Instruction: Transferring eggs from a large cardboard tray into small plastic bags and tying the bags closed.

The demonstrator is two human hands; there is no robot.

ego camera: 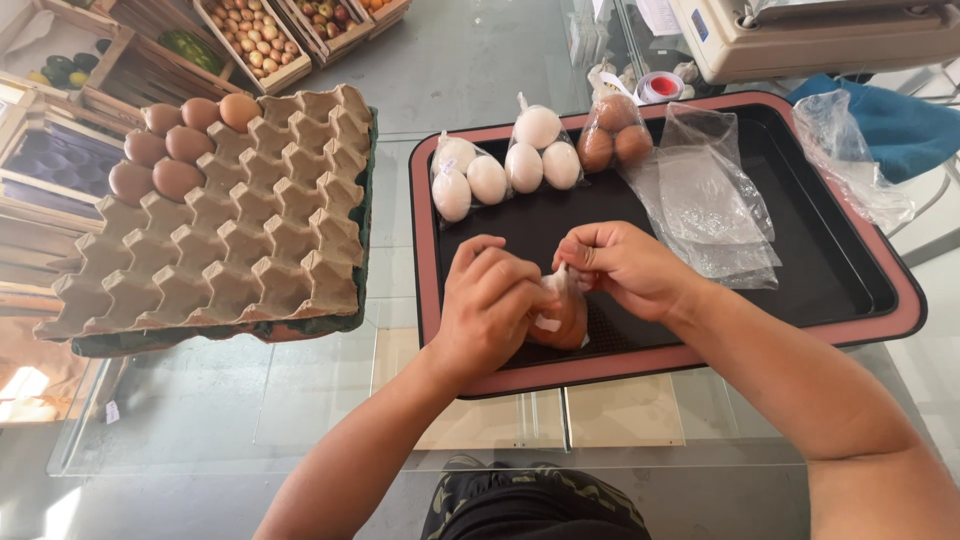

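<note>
**Both hands on a bagged brown egg pack, over the tray**

Glass bench, see-through; floor and wooden crates of produce visible beyond it. Left hand cupped around a small clear bag of brown eggs at the near edge of the black tray with pink rim. Right hand pinches the bag's top, fingers closed on the plastic. Loose clear bags lie just right of the hands. Further back on the tray: two bags of white eggs, one bag of brown. Left of tray: grey cardboard egg carton stack, mostly empty, few brown eggs in far corner. Far right: beige machine, blue cloth.
</note>
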